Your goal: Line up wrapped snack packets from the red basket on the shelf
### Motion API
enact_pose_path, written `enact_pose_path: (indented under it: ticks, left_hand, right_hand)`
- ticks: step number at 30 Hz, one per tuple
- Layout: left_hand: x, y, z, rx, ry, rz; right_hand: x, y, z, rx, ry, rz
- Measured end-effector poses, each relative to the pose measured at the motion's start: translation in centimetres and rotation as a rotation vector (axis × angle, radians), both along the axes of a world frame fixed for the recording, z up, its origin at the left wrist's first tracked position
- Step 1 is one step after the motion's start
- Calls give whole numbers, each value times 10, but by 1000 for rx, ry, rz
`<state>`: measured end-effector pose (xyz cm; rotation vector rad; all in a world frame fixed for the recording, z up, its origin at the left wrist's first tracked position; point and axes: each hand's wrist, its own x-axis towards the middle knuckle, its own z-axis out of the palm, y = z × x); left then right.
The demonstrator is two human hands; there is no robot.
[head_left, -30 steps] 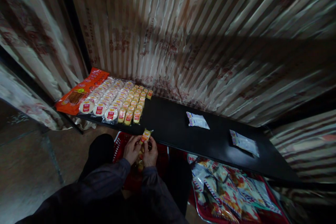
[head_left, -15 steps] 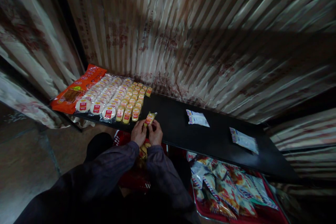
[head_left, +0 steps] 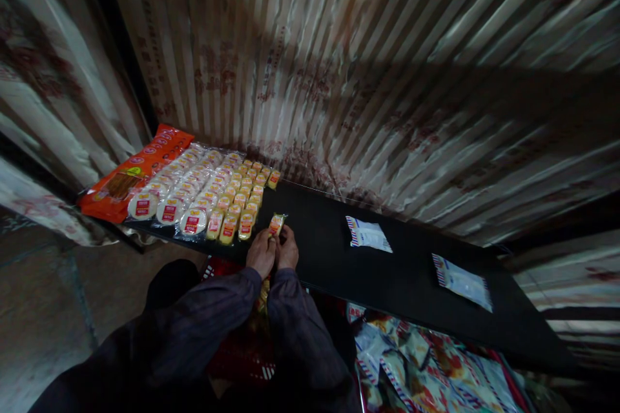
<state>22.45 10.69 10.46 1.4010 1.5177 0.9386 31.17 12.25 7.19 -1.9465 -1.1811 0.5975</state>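
A small yellow wrapped snack cake (head_left: 276, 224) is held upright between my two hands just above the front of the black shelf (head_left: 320, 232). My left hand (head_left: 262, 253) grips its lower left side, with the fingers curled in. My right hand (head_left: 287, 249) closes on its lower right side, thumb close to the left one. Rows of similar yellow snack cakes (head_left: 229, 228) lie left of my hands, one single cake (head_left: 274, 179) at their back right end. Beside them are rows of round white packaged crackers (head_left: 193, 222).
An orange snack bag (head_left: 121, 188) lies at the shelf's left end. Two white packets (head_left: 369, 234) (head_left: 462, 282) lie to the right. Below the shelf are a red basket (head_left: 237, 355) at my legs and a container of striped snack packets (head_left: 426, 361). A curtain (head_left: 310, 77) hangs behind.
My view has shifted slightly. Both hands still hold the yellow snack cake, and they have drawn closer together around its lower end.
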Motion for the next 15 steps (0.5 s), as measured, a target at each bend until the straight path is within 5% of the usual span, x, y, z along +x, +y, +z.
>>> enact_pose_path:
  ticks: [11,15]
  left_hand:
    - [21,36,8,-124,33,58]
    - [26,50,-6,-34,11,62]
  right_hand:
    - [6,40,-6,10,122,15]
    - [10,56,-12,78,153,26]
